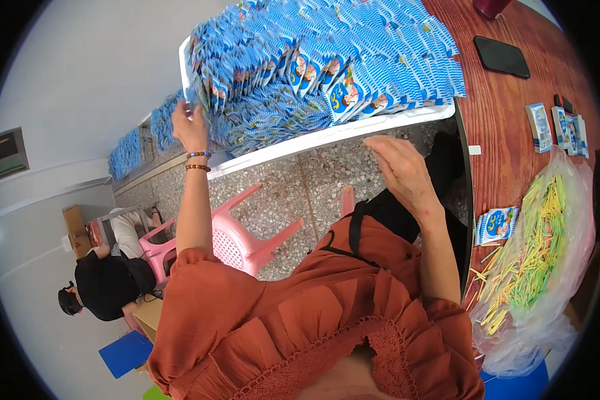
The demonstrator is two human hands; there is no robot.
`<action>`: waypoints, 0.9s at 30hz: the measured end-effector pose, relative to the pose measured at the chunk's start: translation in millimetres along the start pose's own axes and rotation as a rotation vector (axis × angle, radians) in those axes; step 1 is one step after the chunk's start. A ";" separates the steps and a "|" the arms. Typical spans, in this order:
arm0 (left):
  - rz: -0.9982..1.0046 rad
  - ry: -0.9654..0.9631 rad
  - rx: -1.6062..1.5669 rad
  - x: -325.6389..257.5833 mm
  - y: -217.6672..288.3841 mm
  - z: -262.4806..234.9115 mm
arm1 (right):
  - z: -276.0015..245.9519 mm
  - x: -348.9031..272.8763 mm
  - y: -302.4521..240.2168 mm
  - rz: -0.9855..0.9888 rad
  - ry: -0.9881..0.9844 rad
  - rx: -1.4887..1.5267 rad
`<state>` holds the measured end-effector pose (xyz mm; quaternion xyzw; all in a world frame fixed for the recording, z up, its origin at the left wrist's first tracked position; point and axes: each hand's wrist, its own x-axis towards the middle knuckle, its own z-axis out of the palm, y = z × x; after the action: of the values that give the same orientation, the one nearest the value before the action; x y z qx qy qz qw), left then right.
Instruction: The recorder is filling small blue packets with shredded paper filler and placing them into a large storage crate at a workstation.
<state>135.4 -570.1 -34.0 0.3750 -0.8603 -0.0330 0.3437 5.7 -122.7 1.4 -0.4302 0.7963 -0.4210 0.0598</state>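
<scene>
My left hand (pixel 191 128), with two beaded bracelets on the wrist, is at the left end of a white tray (pixel 293 141). Its bent fingers close on a small blue packet (pixel 196 93), partly blurred, beside the packed rows. Blue-and-white packets (pixel 393 60) stand in dense overlapping rows across the tray, with a looser heap (pixel 267 123) along its near side. Just off the tray's near right edge hangs my right hand (pixel 405 170). Its fingers are stretched out close together, pointing left, and no object shows in them.
On the reddish wooden table (pixel 493 140) at right lie a black phone (pixel 502 57), small packet stacks (pixel 539 127) and a clear bag (pixel 533 247) of yellow and green sticks. A pink chair (pixel 247 233) stands below the tray. Another person (pixel 110 273) sits at far left.
</scene>
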 end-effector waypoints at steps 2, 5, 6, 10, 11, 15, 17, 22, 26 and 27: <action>-0.056 -0.189 -0.095 4.0 -18.6 2.5 | 1.4 -0.7 -3.6 -0.015 0.000 0.009; 0.040 -0.094 0.164 3.0 4.7 6.0 | 0.9 -9.5 -5.3 -0.003 -0.002 -0.011; 0.085 -0.064 0.357 4.4 14.5 -0.4 | -0.5 -10.5 -7.1 -0.019 0.014 0.000; 0.046 -0.134 0.402 9.7 -6.7 3.5 | -3.6 -18.3 -12.0 -0.028 0.024 0.001; 0.045 -0.127 0.405 10.9 -9.1 4.6 | -2.8 -19.8 -14.1 -0.034 0.026 0.004; 0.022 -0.177 0.446 12.6 -2.1 4.9 | -2.5 -33.5 -15.1 -0.042 0.035 -0.005; -0.076 -0.252 0.385 10.5 2.5 -1.1 | -6.3 -41.1 -14.7 -0.044 0.047 -0.004; 0.043 0.215 -0.256 -9.1 -9.1 5.5 | -27.0 -71.0 -9.0 0.017 0.153 -0.043; 0.186 0.128 -0.527 -58.0 129.7 -47.8 | -29.2 -105.0 13.0 0.059 0.198 -0.139; 0.200 0.090 -0.582 -73.5 160.4 -57.7 | -31.2 -110.0 10.9 0.080 0.217 -0.154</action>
<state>106.6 -394.5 18.8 0.1753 -0.8314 -0.2273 0.4758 53.0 -19.5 -15.9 -0.3536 0.8445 -0.3999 -0.0431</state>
